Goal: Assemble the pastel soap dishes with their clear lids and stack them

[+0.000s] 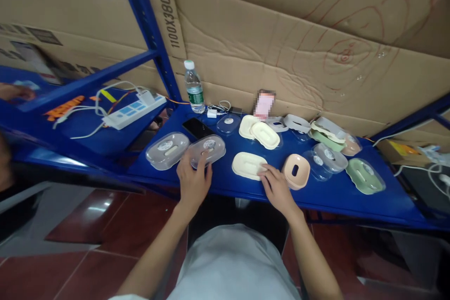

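Note:
My left hand (194, 179) has its fingers on the near side of a grey soap box with a clear lid (213, 145), which bears a round white label. A second lidded grey soap box (163, 152) sits just left of it. My right hand (277, 186) grips the right end of a shallow cream soap tray (243, 163) lying on the blue table. Close to the right of that hand is a peach soap dish base (301, 179) with a dark oval slot. Behind the cream tray lie more cream soap dish parts (269, 137), overlapping.
Clear lids (318, 171), a green soap box (365, 176) and stacked dish parts (328, 133) occupy the table's right side. At the back stand a water bottle (195, 91) and a blurred pink item (264, 104); a black phone (197, 128) lies flat. A blue post (147, 23) rises left; another person's hand (16, 91) shows beyond.

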Tool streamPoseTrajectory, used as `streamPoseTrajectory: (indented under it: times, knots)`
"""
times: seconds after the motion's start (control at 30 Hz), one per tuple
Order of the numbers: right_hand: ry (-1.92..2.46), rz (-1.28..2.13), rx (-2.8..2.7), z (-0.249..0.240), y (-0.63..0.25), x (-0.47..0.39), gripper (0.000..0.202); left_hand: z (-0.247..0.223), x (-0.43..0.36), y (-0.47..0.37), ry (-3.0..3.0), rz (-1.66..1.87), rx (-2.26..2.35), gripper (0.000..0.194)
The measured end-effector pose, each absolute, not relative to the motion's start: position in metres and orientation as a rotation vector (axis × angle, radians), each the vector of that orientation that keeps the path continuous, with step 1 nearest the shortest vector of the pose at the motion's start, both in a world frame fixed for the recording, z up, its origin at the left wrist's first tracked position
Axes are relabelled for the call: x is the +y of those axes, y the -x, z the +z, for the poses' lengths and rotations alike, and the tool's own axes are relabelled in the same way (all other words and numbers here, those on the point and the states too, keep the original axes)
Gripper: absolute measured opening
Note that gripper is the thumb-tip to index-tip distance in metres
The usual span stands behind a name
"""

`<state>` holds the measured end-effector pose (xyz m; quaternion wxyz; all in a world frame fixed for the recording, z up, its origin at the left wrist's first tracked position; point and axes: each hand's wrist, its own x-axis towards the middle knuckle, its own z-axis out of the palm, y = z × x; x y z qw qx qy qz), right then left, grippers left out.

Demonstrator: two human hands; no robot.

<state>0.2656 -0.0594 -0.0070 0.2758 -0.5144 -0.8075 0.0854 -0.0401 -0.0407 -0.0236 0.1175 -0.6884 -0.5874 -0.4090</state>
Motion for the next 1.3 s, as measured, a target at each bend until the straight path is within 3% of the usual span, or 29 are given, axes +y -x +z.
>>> streamPoseTrajectory:
  times: [0.13,0.27,0.43,0.6,0.73,1.0,1.2,1.3]
  knots:
    - [1.255,0.213,-2.113,-0.008,-0.272,-0.068,0.042,-0.022,-0.052,0.01,2.552,-1.057,-1.375,0.057]
    - [1.357,0.009,-1.99,-0.012,-0.283,-0.064,0.037,-0.019,-0.055,-0.001,2.811,-0.886,-1.345,0.042]
    - [1.373,0.026,-1.933,-0.014,-0.305,-0.05,0.031,-0.019,-0.05,0.006,2.803,-1.03,-1.377,0.024]
    - [1.631,-0.283,-1.649,-0.018,-0.314,-0.047,0.034,-0.02,-0.047,0.011,2.874,-1.293,-1.466,0.021]
    - [1.611,-0.194,-1.699,-0.019,-0.309,-0.054,0.026,-0.02,-0.046,0.012,2.852,-1.512,-1.586,0.032]
    - [1.404,0.125,-1.98,-0.008,-0.267,-0.07,0.026,-0.022,-0.046,0.012,2.763,-1.49,-1.661,0.046]
    - [1.434,0.192,-1.802,0.0,-0.271,-0.072,0.031,-0.028,-0.046,0.01,2.832,-1.358,-1.524,0.015]
    - [1.298,0.27,-2.064,0.005,-0.268,-0.081,0.039,-0.028,-0.05,0.006,2.749,-1.287,-1.655,0.014]
